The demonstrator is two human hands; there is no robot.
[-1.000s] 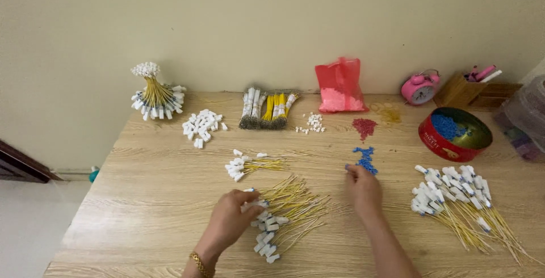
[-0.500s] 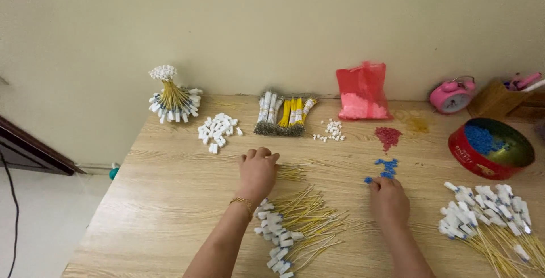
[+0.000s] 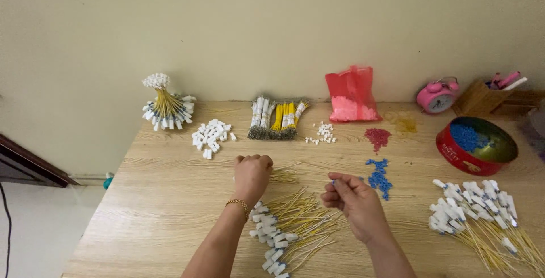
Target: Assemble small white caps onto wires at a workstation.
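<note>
My left hand (image 3: 252,173) is closed in a fist on a small bundle of yellow wires (image 3: 285,176), whose ends stick out to the right on the wooden table (image 3: 170,198). My right hand (image 3: 353,199) is raised a little and pinches a tiny blue piece (image 3: 333,182) between thumb and fingertips. Just right of it lies a loose heap of blue pieces (image 3: 378,176). Between and below my hands spreads a pile of yellow wires with white connectors (image 3: 289,230).
At the right are another heap of connector-tipped wires (image 3: 482,210) and a red tin of blue pieces (image 3: 476,146). Along the back are red pieces (image 3: 377,137), a red bag (image 3: 352,96), wire bundles (image 3: 278,118), white connectors (image 3: 211,136), a tied wire sheaf (image 3: 164,108) and a pink clock (image 3: 437,96).
My left hand left the near pile, reached forward and closed on the small wire bundle. My right hand lifted off the blue heap with a blue piece pinched.
</note>
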